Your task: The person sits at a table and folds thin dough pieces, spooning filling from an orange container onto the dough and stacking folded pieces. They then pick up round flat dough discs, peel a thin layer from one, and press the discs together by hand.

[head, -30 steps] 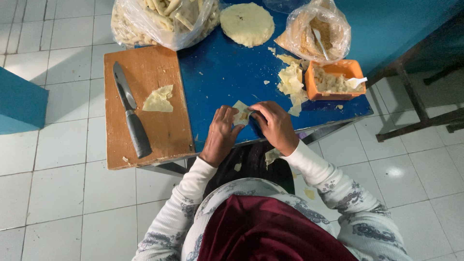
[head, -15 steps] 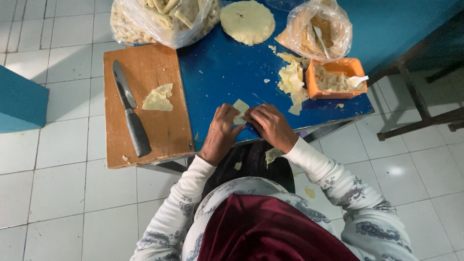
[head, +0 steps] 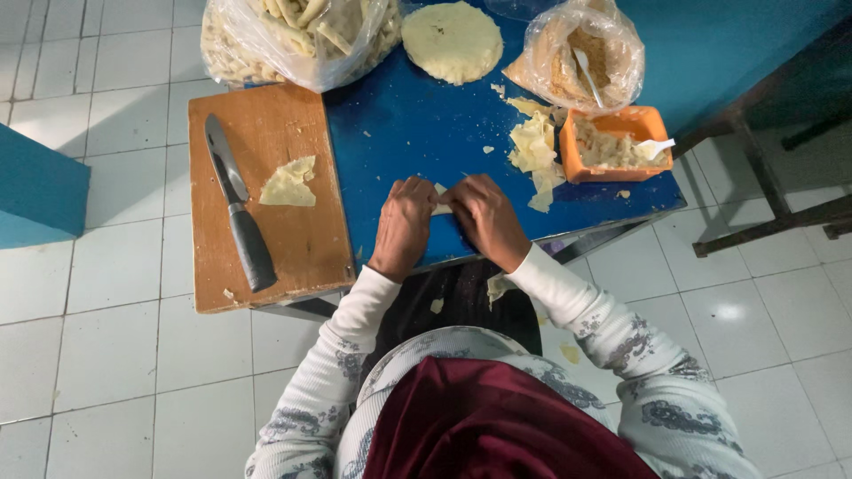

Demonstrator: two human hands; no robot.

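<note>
My left hand [head: 404, 223] and my right hand [head: 484, 217] meet on the blue table [head: 417, 124], both pressing on a small pale piece of wrapper dough [head: 441, 200] that shows between the fingers. Most of the piece is hidden under the hands. A pile of pale wrapper pieces [head: 532, 151] lies just beyond my right hand, beside an orange tub of filling [head: 612, 142] with a white spoon in it.
A wooden cutting board [head: 266, 239] at the left carries a black-handled knife [head: 238, 217] and a dough scrap [head: 289, 183]. At the far edge are a round stack of wrappers [head: 453, 40], a bag of rolled pieces [head: 293, 35] and a bag of filling [head: 581, 58]. White tiled floor surrounds.
Both hands have drawn closer together over the dough piece, covering more of it. Everything else on the table and board stays where it was.
</note>
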